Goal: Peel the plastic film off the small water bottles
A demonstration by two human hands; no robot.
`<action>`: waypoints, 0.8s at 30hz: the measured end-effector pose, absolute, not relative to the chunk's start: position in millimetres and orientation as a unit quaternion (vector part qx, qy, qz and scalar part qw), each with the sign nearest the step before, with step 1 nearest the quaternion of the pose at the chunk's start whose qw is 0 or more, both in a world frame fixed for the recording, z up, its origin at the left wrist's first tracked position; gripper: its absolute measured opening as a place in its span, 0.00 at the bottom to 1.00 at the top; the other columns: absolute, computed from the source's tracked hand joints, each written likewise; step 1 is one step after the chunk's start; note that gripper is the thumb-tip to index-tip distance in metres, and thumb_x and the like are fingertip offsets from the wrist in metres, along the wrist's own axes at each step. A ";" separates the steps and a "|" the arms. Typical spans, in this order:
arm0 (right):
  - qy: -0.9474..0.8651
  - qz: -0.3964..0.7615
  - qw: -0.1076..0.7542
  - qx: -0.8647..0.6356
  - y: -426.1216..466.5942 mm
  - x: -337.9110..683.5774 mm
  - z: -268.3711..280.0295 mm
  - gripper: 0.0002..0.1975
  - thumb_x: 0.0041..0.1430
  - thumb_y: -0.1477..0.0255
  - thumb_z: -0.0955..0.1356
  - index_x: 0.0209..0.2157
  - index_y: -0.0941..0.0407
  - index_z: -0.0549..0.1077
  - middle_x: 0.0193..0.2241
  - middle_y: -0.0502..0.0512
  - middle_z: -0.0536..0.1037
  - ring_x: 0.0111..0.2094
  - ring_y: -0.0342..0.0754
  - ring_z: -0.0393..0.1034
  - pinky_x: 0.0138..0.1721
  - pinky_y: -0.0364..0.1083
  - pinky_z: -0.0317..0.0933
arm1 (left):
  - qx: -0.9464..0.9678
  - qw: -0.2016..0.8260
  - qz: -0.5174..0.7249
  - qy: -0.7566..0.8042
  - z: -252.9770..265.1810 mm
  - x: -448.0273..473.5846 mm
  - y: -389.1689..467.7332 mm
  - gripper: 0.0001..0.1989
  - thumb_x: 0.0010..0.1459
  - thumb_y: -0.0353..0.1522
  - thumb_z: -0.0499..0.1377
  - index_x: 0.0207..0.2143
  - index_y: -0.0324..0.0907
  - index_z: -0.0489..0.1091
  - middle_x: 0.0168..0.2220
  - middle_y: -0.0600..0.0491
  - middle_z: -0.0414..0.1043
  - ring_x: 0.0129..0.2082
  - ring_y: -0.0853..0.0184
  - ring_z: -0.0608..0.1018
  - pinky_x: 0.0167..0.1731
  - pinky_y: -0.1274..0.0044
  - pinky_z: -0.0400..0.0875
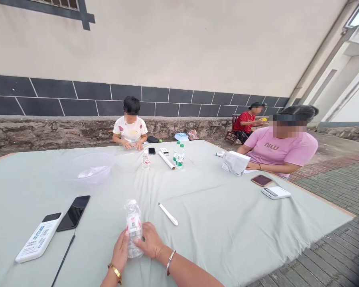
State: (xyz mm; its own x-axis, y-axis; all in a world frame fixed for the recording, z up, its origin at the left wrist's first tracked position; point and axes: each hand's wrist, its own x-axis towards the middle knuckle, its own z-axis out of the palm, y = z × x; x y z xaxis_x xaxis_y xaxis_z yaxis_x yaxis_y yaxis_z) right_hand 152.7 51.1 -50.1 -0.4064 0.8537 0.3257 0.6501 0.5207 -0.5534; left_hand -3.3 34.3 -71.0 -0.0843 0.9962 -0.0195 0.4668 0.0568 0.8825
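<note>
A clear plastic bottle [134,225] with a red-and-white label stands close in front of me on the cloth-covered table [215,239]. My left hand [121,248] presses against its left side, a gold bracelet at the wrist. From the right, my right hand [150,241] wraps round the lower part, with a silver bangle at that wrist. Clear, crinkled plastic shows about the bottle's top; whether it is a bag or wrap I cannot tell. Just right of the bottle lies a white pen-shaped cutter [168,214].
A black phone [73,213] and a white power bank [39,238] with a cable lie left. Beyond are a translucent basin [103,164], a small bottle [145,160], green-capped bottles [180,156], a paper roll [166,160] and a white box [235,162]. Two people sit at the table, another farther back.
</note>
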 end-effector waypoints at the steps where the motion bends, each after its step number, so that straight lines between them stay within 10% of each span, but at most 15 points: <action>1: -0.827 0.161 0.288 -0.456 50.0 151.4 -53.3 0.27 0.58 0.49 0.59 0.20 0.57 0.68 0.25 0.51 0.68 0.32 0.46 0.61 0.41 0.47 0.57 | 0.561 0.350 0.367 0.654 -63.9 -1.8 33.0 0.29 0.61 0.45 0.37 0.50 0.37 0.65 0.50 0.46 0.72 0.51 0.62 0.73 0.51 0.71 0.67; 11: -0.731 0.105 0.330 -0.588 56.0 177.7 -15.8 0.12 0.60 0.68 0.60 0.29 0.54 0.72 0.35 0.55 0.72 0.42 0.51 0.63 0.45 0.50 0.56 | 0.498 0.310 0.187 0.788 -3.1 15.5 27.6 0.29 0.59 0.46 0.41 0.54 0.35 0.61 0.52 0.38 0.68 0.52 0.54 0.71 0.47 0.69 0.64; 15: -0.660 0.058 0.171 -0.729 81.2 226.3 1.8 0.18 0.55 0.68 0.65 0.48 0.56 0.69 0.45 0.63 0.71 0.49 0.59 0.62 0.46 0.53 0.55 | 0.490 0.345 0.192 0.777 -0.5 13.6 26.1 0.30 0.61 0.43 0.37 0.58 0.36 0.56 0.57 0.40 0.64 0.55 0.58 0.68 0.49 0.72 0.62; 24: -0.683 0.189 0.138 -0.691 77.9 228.8 25.5 0.15 0.64 0.69 0.55 0.36 0.57 0.70 0.32 0.56 0.73 0.33 0.47 0.67 0.33 0.43 0.55 | 0.491 0.402 0.187 0.749 0.0 0.8 28.2 0.24 0.60 0.42 0.40 0.51 0.42 0.63 0.48 0.46 0.73 0.47 0.60 0.75 0.40 0.74 0.67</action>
